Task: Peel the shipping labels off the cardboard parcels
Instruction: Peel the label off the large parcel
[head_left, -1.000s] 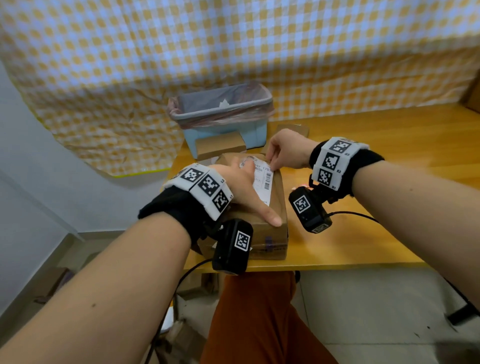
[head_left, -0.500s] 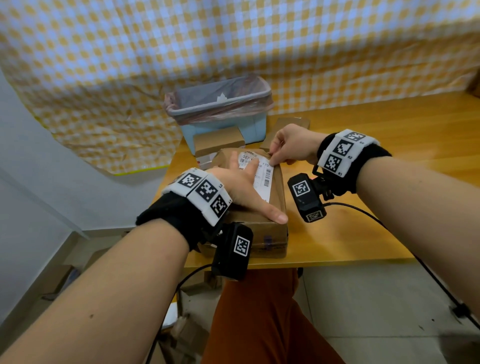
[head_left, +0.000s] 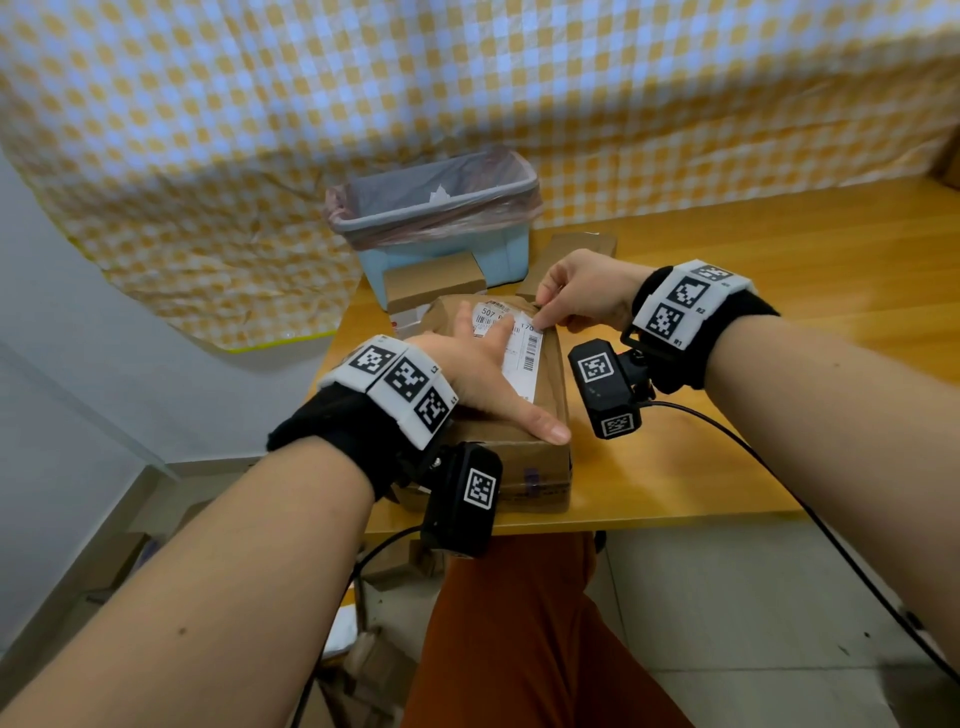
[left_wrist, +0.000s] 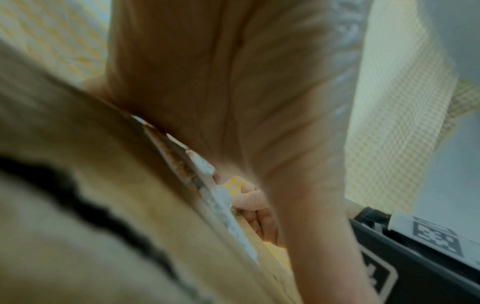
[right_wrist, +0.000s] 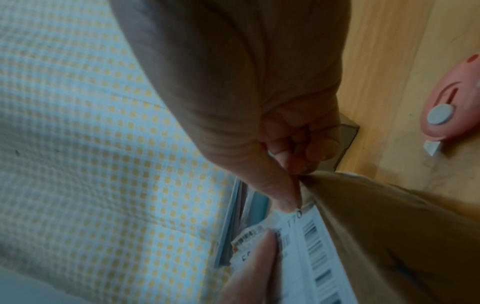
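Note:
A brown cardboard parcel (head_left: 540, 415) lies at the wooden table's front edge, with a white shipping label (head_left: 531, 358) on its top. My left hand (head_left: 483, 358) lies flat on the parcel and label, fingers straight, thumb along the near edge. My right hand (head_left: 566, 301) is curled at the parcel's far right, and its thumb and forefinger pinch the label's far corner. In the right wrist view the right hand (right_wrist: 293, 197) meets the label (right_wrist: 311, 246) at that corner, on the parcel (right_wrist: 389, 236). The left wrist view shows the label's edge (left_wrist: 226, 205), blurred.
A light blue bin (head_left: 441, 249) with a pink bag liner stands behind the parcel. Smaller cardboard boxes (head_left: 436, 280) lie between them, and another (head_left: 576, 244) to the right. A pink box cutter (right_wrist: 451, 115) rests on the table (head_left: 779, 260). Checked cloth hangs behind.
My right hand's fingertips have settled onto the label's far right corner. The left hand stays pressed on the parcel. The head view has shifted a little.

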